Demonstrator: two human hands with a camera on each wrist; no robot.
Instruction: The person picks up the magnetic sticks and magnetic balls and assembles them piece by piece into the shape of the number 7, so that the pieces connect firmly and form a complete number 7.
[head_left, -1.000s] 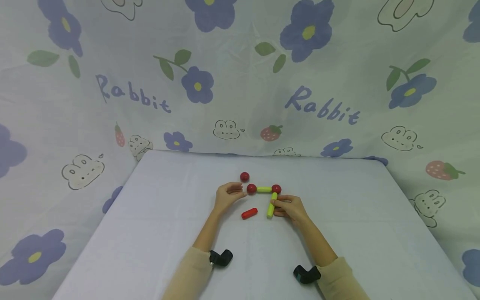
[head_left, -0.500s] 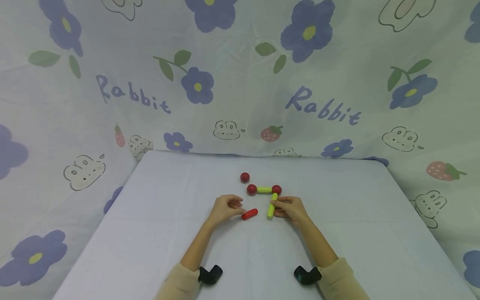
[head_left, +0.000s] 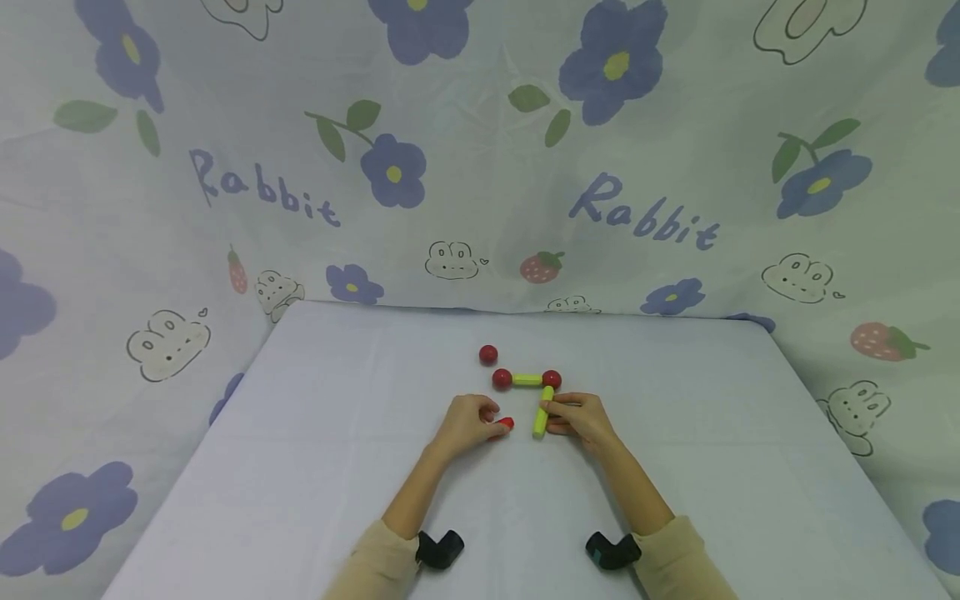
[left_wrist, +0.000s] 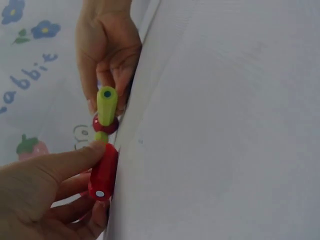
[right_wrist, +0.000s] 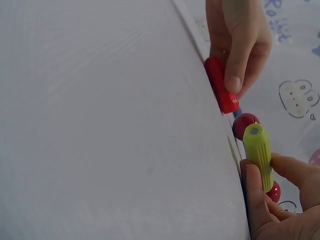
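Note:
My left hand (head_left: 465, 423) pinches a red ribbed rod (left_wrist: 103, 172) at the table's middle; its thumb lies over the rod, and a pale disc shows in one end. To its right, my right hand (head_left: 587, 419) holds a yellow-green rod (right_wrist: 260, 160) between thumb and fingers. That rod's far end meets a red ball (head_left: 552, 379). From this ball a second yellow-green rod (head_left: 527, 380) runs left to another red ball (head_left: 502, 379). The red rod is apart from these joined pieces.
A loose red ball (head_left: 488, 355) lies behind the joined pieces. White cloth covers the table (head_left: 675, 450), and a printed curtain (head_left: 480, 167) stands around its back and sides. Each wrist wears a black camera mount (head_left: 441, 550).
My left hand has come from beside the left ball, nearer to me, and taken hold of the red rod. My right hand has stayed in place on its yellow-green rod.

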